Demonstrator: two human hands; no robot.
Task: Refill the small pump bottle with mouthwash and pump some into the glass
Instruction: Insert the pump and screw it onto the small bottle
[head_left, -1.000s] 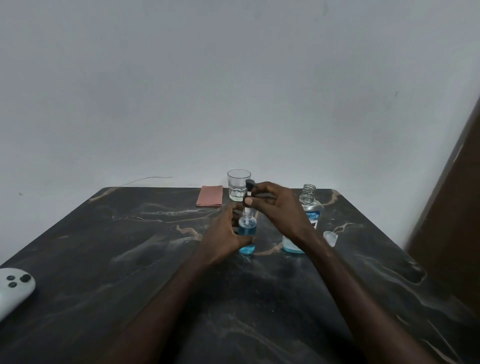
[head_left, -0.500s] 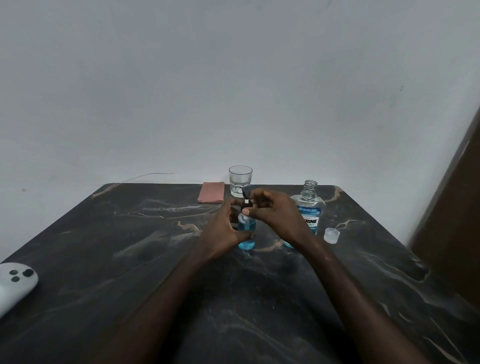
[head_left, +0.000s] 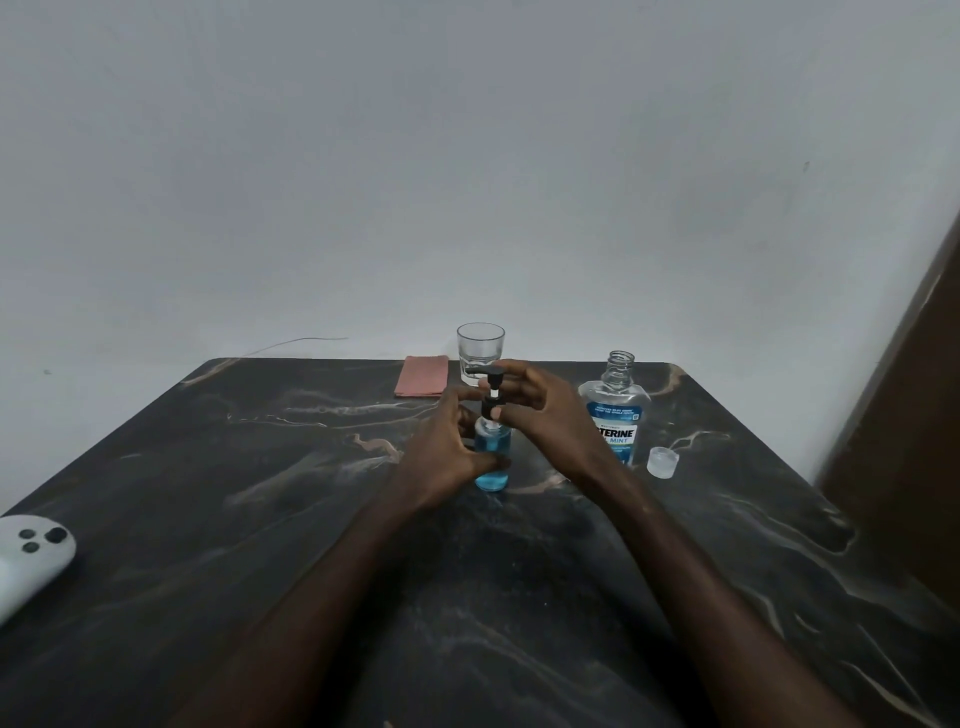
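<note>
Now the small pump bottle (head_left: 492, 470) stands upright near the middle of the desk (head_left: 260, 519), its long axis vertical, and blue liquid fills most of its body. The black pump (head_left: 491, 387) sits in the neck with its stem raised, and its nozzle points to 9 o'clock, not toward the glass (head_left: 480, 349).

The left hand (head_left: 441, 457) grips the bottle body with fingers curled around it. The right hand (head_left: 545, 421) pinches the pump at its collar between thumb and fingers (head_left: 524, 379).

I judge that the filling is done and the step in hand is to screw the pump tight. The next move calls for a firm hold below while the collar turns. After that, nozzle and glass must meet: the glass is at 12 o'clock from the bottle, a little apart, so one of them must be moved or the head turned.

At 3 o'clock stands the mouthwash bottle (head_left: 615, 415), open, and its cap (head_left: 663, 461) lies just beyond it. A pink cloth (head_left: 422, 375) lies at 11 o'clock, and a white controller (head_left: 31, 551) far off at 8 o'clock.
</note>
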